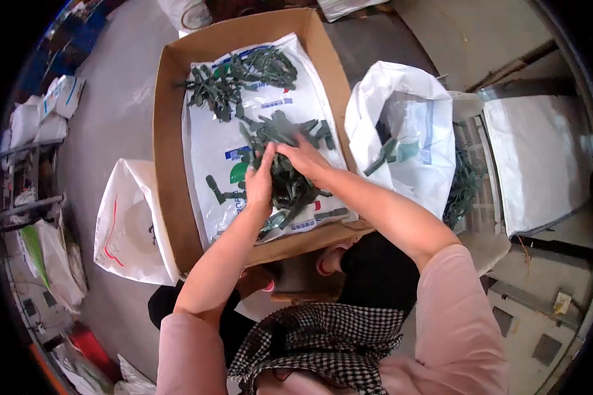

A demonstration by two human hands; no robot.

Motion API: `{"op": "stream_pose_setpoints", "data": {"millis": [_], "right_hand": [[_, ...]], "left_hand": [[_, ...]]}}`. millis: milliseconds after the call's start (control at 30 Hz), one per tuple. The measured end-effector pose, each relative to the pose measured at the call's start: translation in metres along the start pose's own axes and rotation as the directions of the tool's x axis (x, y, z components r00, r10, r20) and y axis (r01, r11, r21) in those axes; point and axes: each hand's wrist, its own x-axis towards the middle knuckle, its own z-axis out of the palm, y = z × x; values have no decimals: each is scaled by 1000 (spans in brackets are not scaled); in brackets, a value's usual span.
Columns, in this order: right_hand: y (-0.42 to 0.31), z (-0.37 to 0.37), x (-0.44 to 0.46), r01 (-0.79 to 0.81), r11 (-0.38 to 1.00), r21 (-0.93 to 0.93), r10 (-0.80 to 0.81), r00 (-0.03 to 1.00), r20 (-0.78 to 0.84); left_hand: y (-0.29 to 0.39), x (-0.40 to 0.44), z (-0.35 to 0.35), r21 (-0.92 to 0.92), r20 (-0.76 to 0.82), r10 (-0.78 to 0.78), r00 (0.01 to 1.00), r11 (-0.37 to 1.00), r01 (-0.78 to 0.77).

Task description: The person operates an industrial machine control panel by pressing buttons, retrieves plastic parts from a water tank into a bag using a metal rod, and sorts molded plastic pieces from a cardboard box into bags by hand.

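Note:
Dark green plastic pieces (290,187) lie heaped in the middle of a shallow cardboard box (168,112), on a white printed plastic bag (211,141) that covers its bottom. My left hand (260,181) is curled against the near left side of this heap, thumb up. From the right, my right hand (303,158) reaches into the same heap, its fingers bent around some pieces. Part of the fingers on both hands is hidden by the pieces, and the pieces just beyond them are blurred. A separate pile of green pieces (244,76) rests at the box's far end.
Right of the box stands an open white sack (402,85) with a few green pieces inside. More green pieces (464,178) lie beyond it, near a white sheet-covered stack (540,158). Another open white bag (128,230) stands left. Shelving with bags (53,112) lines the far left.

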Motion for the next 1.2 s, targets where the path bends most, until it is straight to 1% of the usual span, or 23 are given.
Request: {"op": "stream_pose_setpoints", "data": {"millis": [33, 67, 167, 200, 267, 333, 367, 433, 467, 533, 600, 633, 667, 700, 733, 767, 800, 867, 933, 1000, 1067, 1100, 1200], "right_hand": [[-11, -10, -2, 119, 992, -44, -118, 993, 25], [-28, -20, -13, 234, 968, -88, -230, 972, 53], [-59, -73, -42, 404, 910, 92, -404, 915, -10], [-56, -98, -45, 463, 869, 175, -471, 882, 1], [-64, -139, -63, 380, 904, 196, -363, 925, -115], [-49, -180, -58, 295, 896, 333, -263, 955, -137], [-34, -199, -46, 202, 901, 383, -164, 978, -129], [-3, -229, -24, 26, 941, 339, 2, 997, -82], [27, -242, -1, 32, 938, 345, -1, 996, -89], [76, -263, 43, -15, 999, -28, 12, 995, -99], [32, -249, -2, -57, 997, 45, 64, 984, -166], [19, -240, -22, -96, 988, 117, 121, 966, -229], [30, -239, -23, -97, 987, 130, 125, 965, -230], [43, -239, -23, 121, 970, -213, -190, 919, -345], [53, -236, -25, 271, 791, -549, -505, 795, -337], [56, -225, -33, 375, 763, -526, -575, 765, -289], [54, -214, -39, 401, 746, -532, -562, 807, -180], [64, -205, -34, 457, 627, -631, -588, 809, 1], [48, -200, -33, 265, 644, -717, -507, 850, -141], [20, -194, -33, 425, 613, -666, -705, 674, -218], [-29, -171, -44, 527, 643, -556, -724, 655, -216], [-44, -157, -35, 614, 540, -576, -800, 587, -124], [-82, -99, 24, 722, 245, -646, -880, 445, 163]], "left_hand": [[9, -9, 6, -2, 107, 112, 988, 994, -112], [20, -23, 20, -12, 119, 174, 978, 985, -173], [29, -48, 69, -42, 300, 419, 857, 904, -426], [31, -60, 92, 48, 292, 473, 831, 861, -507], [27, -71, 136, 184, 353, 565, 746, 739, -648], [0, -46, 181, 171, 365, 529, 767, 771, -613], [-5, -41, 199, 273, 368, 412, 833, 809, -521], [-23, -20, 229, 397, 371, 211, 904, 844, -360], [-25, -23, 234, 402, 379, 211, 901, 840, -366], [-20, -36, 244, 613, 387, 106, 916, 712, -342], [-12, -40, 226, 598, 465, 84, 881, 704, -383], [-13, -29, 209, 536, 602, 396, 693, 444, -718], [-14, -28, 197, 412, 714, 592, 374, 78, -908], [-20, -31, 188, 415, 716, 587, 377, 76, -907], [-22, -40, 179, 596, 678, 563, 472, -47, -801], [-23, -45, 173, 741, 617, 555, 558, -171, -650], [-36, -30, 167, 716, 657, 463, 595, -135, -685], [-38, -35, 167, 590, 730, 524, 439, -157, -792], [-12, -38, 153, 490, 725, 439, 530, 212, -846], [12, 9, 107, 577, 702, 474, 532, 59, -815], [39, 77, 43, 763, 603, 593, 534, -235, -602], [63, 108, 15, 845, 517, 601, 610, -243, -477], [136, 166, -28, 963, 267, 764, 587, -191, -190]]}}
